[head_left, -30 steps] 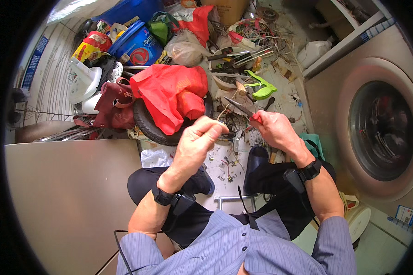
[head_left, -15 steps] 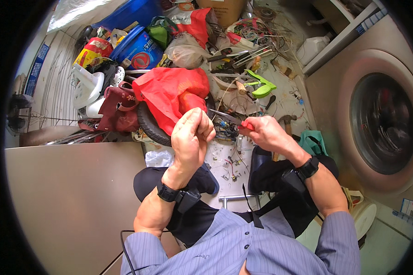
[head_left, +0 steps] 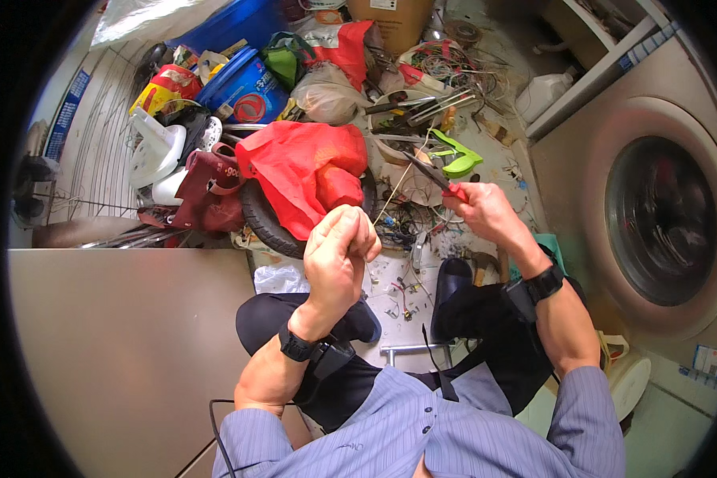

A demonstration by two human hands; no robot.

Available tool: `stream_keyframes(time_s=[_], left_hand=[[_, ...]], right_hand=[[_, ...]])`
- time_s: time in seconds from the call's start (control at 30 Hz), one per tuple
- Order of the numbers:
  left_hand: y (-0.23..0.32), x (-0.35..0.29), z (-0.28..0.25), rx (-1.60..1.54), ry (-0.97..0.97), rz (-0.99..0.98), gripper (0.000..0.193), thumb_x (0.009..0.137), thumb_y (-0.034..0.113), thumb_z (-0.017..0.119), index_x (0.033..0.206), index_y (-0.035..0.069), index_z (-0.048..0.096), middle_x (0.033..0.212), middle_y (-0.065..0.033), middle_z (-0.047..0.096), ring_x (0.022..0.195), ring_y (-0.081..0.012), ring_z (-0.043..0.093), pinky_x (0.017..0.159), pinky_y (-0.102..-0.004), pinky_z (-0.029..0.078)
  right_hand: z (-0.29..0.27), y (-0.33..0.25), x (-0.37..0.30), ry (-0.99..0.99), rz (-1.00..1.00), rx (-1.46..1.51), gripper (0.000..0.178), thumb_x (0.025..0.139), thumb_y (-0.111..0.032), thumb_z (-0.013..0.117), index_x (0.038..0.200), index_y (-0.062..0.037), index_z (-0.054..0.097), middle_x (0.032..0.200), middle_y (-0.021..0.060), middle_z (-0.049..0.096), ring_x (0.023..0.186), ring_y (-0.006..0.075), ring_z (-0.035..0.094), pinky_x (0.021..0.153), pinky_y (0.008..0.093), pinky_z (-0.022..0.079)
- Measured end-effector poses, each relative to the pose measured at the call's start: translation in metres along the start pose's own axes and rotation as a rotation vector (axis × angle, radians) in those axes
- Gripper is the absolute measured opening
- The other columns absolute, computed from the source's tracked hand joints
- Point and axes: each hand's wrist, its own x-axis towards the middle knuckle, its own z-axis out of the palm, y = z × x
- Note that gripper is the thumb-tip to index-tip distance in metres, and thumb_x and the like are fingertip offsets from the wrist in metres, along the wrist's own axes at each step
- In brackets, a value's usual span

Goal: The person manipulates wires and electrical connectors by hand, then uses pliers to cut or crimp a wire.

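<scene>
My left hand (head_left: 342, 248) is closed in a pinch in front of the red bag (head_left: 303, 159). A thin pale wire (head_left: 396, 190) runs from its fingers up and to the right. My right hand (head_left: 486, 209) is wrapped around the red handle of a tool with a narrow dark blade (head_left: 429, 168). That blade points up and left, close to the wire; whether they touch I cannot tell. Most of the handle is hidden in my palm. Under both hands lies a heap of tangled wires and small parts (head_left: 398, 239) on the floor.
A black tyre (head_left: 267, 225) lies under the red bag. Behind are a blue bucket (head_left: 251, 89), a bright green-handled tool (head_left: 459, 155) and coiled cables (head_left: 448, 64). A washing machine (head_left: 558, 167) stands at right, a flat beige panel (head_left: 127, 334) at left.
My right hand has moved right and slightly up, and the blade has swung from pointing left to pointing up-left. The left hand stays near the same place, still pinching.
</scene>
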Motion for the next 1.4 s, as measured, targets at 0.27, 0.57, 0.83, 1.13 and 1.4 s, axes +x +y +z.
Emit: stream_keyframes(time_s=[0.27, 0.57, 0.83, 1.13, 1.4], left_hand=[[0.002, 0.013, -0.016, -0.034, -0.027, 0.145, 0.039, 0.103, 0.023, 0.044, 0.069, 0.009, 0.036, 0.066, -0.0016, 0.032, 0.061, -0.015, 0.034, 0.057, -0.0305, 0.033], [0.011, 0.018, -0.018, -0.065, -0.093, 0.208, 0.04, 0.103, 0.027, 0.045, 0.068, 0.01, 0.035, 0.066, -0.0006, 0.03, 0.063, -0.0157, 0.031, 0.055, -0.0304, 0.032], [0.008, 0.021, -0.021, -0.097, -0.051, 0.226, 0.039, 0.103, 0.026, 0.042, 0.069, 0.01, 0.035, 0.067, -0.0008, 0.03, 0.063, -0.0159, 0.03, 0.056, -0.0308, 0.03], [-0.006, 0.017, -0.009, 0.021, -0.112, 0.197, 0.038, 0.103, 0.024, 0.043, 0.068, 0.009, 0.037, 0.067, -0.0018, 0.033, 0.063, -0.0163, 0.034, 0.058, -0.0316, 0.034], [-0.005, 0.016, -0.007, 0.027, -0.062, 0.134, 0.038, 0.103, 0.023, 0.043, 0.068, 0.008, 0.036, 0.066, -0.0026, 0.033, 0.062, -0.0159, 0.033, 0.058, -0.0312, 0.034]], right_hand=[[0.024, -0.017, -0.014, -0.311, -0.093, 0.009, 0.019, 0.093, -0.02, 0.063, 0.1, -0.0016, 0.062, 0.071, 0.0176, 0.06, 0.064, 0.0307, 0.06, 0.063, 0.0398, 0.048], [0.01, 0.001, -0.013, -0.389, 0.088, 0.071, 0.024, 0.094, -0.021, 0.06, 0.097, 0.002, 0.057, 0.075, 0.0123, 0.06, 0.064, 0.02, 0.061, 0.063, 0.0375, 0.051], [0.019, -0.02, -0.026, -0.625, -0.045, 0.099, 0.025, 0.093, -0.022, 0.062, 0.102, 0.0012, 0.058, 0.075, 0.0115, 0.059, 0.067, 0.0205, 0.059, 0.065, 0.0369, 0.05], [0.018, -0.039, -0.028, -0.581, -0.055, 0.267, 0.028, 0.094, -0.027, 0.06, 0.101, 0.0007, 0.059, 0.072, 0.015, 0.061, 0.066, 0.0278, 0.06, 0.067, 0.0419, 0.049], [0.027, -0.032, -0.033, -0.24, -0.161, -0.049, 0.028, 0.093, -0.03, 0.064, 0.097, -0.0029, 0.065, 0.074, 0.0227, 0.064, 0.074, 0.0424, 0.064, 0.066, 0.0476, 0.05]])
